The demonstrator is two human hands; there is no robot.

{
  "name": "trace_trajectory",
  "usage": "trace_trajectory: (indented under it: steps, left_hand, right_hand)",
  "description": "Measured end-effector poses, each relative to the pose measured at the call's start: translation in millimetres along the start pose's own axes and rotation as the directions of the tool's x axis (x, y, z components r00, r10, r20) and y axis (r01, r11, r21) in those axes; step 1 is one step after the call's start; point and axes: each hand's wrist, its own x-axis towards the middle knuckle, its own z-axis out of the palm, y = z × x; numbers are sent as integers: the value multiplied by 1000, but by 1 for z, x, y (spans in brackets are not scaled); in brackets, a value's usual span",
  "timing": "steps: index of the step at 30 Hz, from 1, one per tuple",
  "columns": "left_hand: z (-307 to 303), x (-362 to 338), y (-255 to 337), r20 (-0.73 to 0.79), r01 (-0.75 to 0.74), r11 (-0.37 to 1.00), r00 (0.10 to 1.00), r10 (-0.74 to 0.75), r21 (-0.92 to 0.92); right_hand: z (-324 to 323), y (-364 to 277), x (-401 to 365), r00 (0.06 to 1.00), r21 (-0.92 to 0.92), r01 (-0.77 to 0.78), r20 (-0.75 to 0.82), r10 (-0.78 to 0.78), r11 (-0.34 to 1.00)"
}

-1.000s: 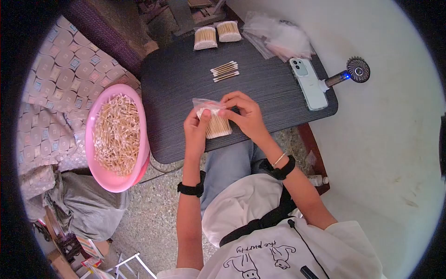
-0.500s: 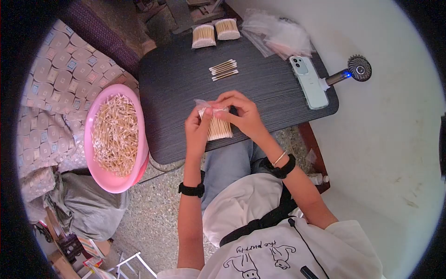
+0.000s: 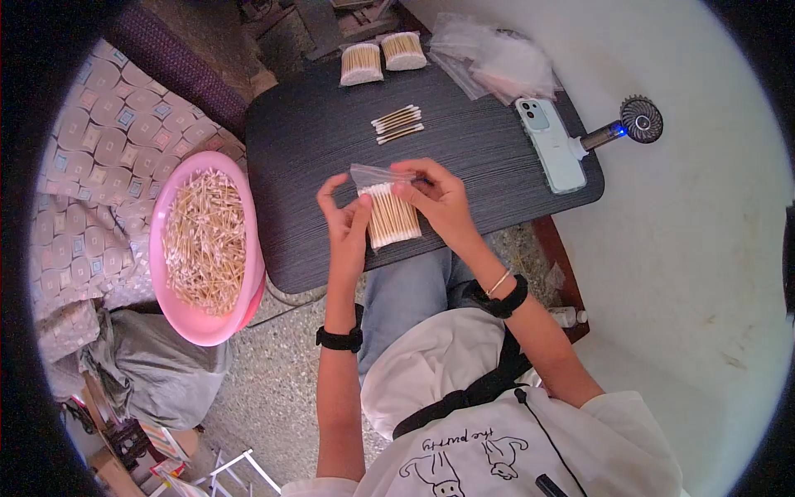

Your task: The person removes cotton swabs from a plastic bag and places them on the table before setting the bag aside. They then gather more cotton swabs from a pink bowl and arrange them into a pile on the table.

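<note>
A clear plastic bag of cotton swabs (image 3: 393,217) is between my hands near the front edge of the dark table. My left hand (image 3: 346,217) has its thumb against the bag's left side, its index finger raised and bent away. On the other side, my right hand (image 3: 439,197) pinches the upper right corner, with its thumb on the swab tips. The bag's transparent top flap stands up above the swabs. Beyond it, a few loose cotton swabs (image 3: 398,124) lie in a small group on the table.
Two filled swab bags (image 3: 361,65) sit at the far edge. Empty plastic bags (image 3: 505,62) are piled at the back right. A phone (image 3: 551,147) and a small fan (image 3: 640,120) lie at the right. A pink basin (image 3: 204,330) of loose swabs stands left of the table (image 3: 306,166).
My fingers have spread apart from the bag's top, uncovering the flap and more of the swabs. The left index finger has lifted off, and the right hand has shifted slightly right.
</note>
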Motion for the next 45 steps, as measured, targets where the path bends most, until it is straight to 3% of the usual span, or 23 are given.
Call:
trace_trajectory:
  steps: [3, 6, 18, 21, 27, 30, 33, 42, 45]
  left_hand:
    - [0, 1, 1, -5, -37, 997, 999, 37, -68]
    - [-1, 2, 6, 67, -26, 998, 998, 22, 62]
    - [-8, 3, -3, 51, -87, 996, 995, 87, -3]
    - [-8, 3, 0, 83, 14, 995, 996, -5, -103]
    - [-3, 1, 6, 137, -82, 995, 988, 73, 55]
    - [2, 0, 10, 214, -80, 997, 974, 77, 5]
    - [0, 2, 3, 250, -110, 989, 965, 83, 94]
    - [12, 2, 9, 240, -119, 952, 969, 50, 281]
    - [16, 2, 7, 252, -132, 956, 966, 64, 264]
  right_hand:
    - [-1, 7, 2, 997, 78, 55, -57, -50, 995]
    - [-3, 9, 3, 999, 75, 48, -15, -48, 996]
    - [-4, 8, 3, 1000, 96, 19, 2, -19, 995]
    - [-6, 6, 3, 1000, 59, -17, -14, 18, 998]
    - [-6, 4, 3, 1000, 37, -7, -1, 7, 999]
    - [-5, 2, 2, 1000, 27, -3, -22, 3, 1000]
    - [-3, 5, 3, 998, 2, 40, -58, -40, 999]
    - [-3, 8, 4, 990, -67, 92, -102, -99, 993]
    - [-2, 6, 3, 986, -93, 119, -105, -129, 988]
